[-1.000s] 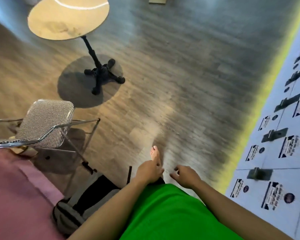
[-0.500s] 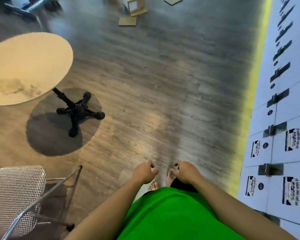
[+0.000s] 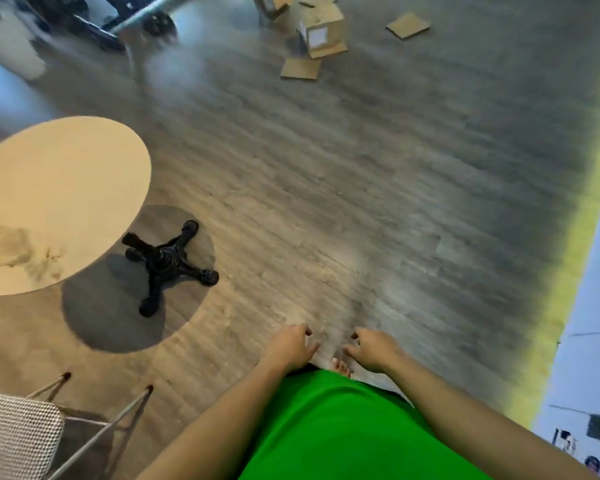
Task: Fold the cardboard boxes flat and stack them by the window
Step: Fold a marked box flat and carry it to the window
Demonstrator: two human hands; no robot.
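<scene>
Far ahead on the wooden floor stands a small brown cardboard box [image 3: 323, 31] with a white label. One flat piece of cardboard [image 3: 301, 68] lies just in front of it, and another flat piece [image 3: 408, 25] lies to its right. More cardboard [image 3: 269, 5] sits at the top edge, cut off. My left hand [image 3: 289, 346] and my right hand [image 3: 373, 348] hang low in front of my green shirt, fingers loosely curled and apart, holding nothing. Both are far from the boxes.
A round beige table [image 3: 54, 202] on a black star base [image 3: 168, 263] stands at left. A houndstooth metal-frame chair [image 3: 18, 438] is at the lower left. White lockers [image 3: 589, 358] line the right side. Dark wheeled furniture [image 3: 111, 19] is at the top left.
The view has moved forward and lifted: the table and chair slid down and left, and the cardboard boxes came further into sight at the top. Both hands opened slightly.
</scene>
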